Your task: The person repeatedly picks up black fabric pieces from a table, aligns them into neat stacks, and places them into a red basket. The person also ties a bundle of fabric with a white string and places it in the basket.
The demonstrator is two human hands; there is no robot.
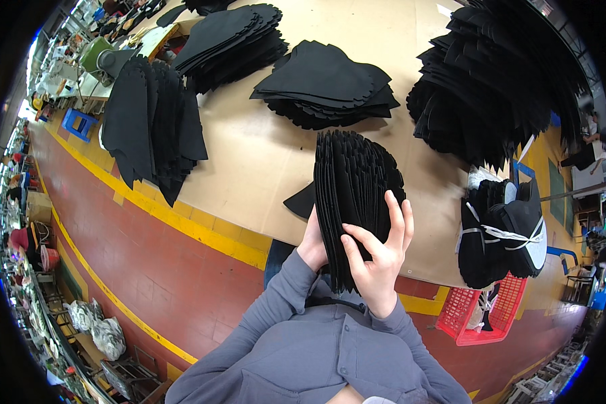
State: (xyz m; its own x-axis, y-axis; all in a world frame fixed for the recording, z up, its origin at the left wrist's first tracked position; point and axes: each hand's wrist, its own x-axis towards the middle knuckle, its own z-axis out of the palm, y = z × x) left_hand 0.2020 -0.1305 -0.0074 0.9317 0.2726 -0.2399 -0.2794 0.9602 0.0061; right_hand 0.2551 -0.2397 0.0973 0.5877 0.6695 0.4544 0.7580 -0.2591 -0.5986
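Note:
I hold a thick stack of black cut fabric pieces (350,188) on edge in front of my chest, above the near edge of the tan table (262,161). My left hand (312,244) supports the stack from behind and below, mostly hidden by it. My right hand (380,252) lies against the near face of the stack with fingers spread over the piece edges. A single black piece (300,202) lies flat on the table just left of the stack.
More black piece stacks lie on the table: one hanging over the left edge (151,124), two at the back (232,40) (326,84), a large pile at right (491,87). A bundle tied with white string (501,236) sits above a red basket (481,310).

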